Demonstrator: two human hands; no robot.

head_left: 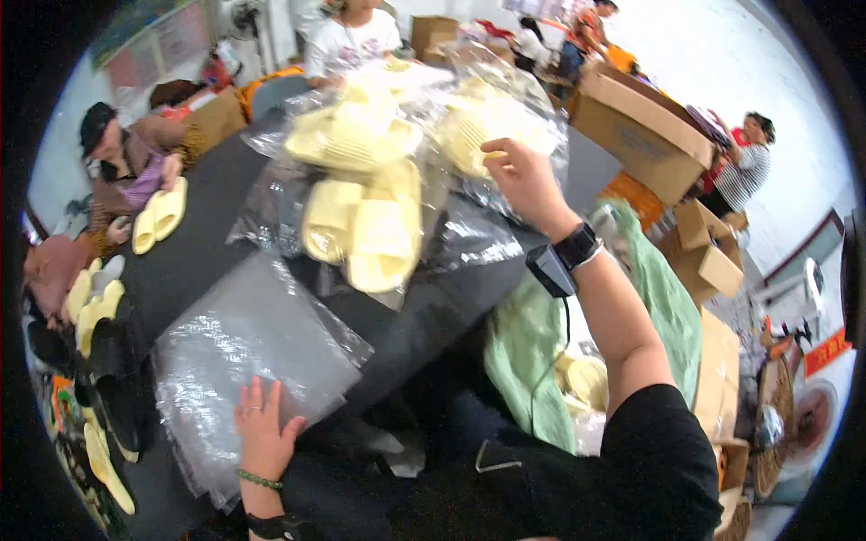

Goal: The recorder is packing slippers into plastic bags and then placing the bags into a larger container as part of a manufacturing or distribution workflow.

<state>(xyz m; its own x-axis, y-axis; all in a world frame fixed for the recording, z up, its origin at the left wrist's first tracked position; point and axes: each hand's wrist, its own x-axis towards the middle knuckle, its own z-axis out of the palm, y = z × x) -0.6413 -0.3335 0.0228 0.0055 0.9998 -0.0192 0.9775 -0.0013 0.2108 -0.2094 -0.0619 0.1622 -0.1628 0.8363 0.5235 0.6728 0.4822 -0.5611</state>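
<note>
My left hand lies flat with fingers spread on a stack of clear plastic bags near the table's front edge. Over the right side of the table, my right hand is raised, its fingers loosely bent and apart. I see nothing held in it. Close to its fingertips is a pale yellow slipper bundle in clear plastic. More bagged yellow slippers are heaped beside it, somewhat blurred. In front of that heap lies a pair of yellow slippers with plastic around it.
A dark table curves around me. A person at the left handles yellow slippers; more slippers line that edge. Another person is across the table. To my right are an open green sack and a large cardboard box.
</note>
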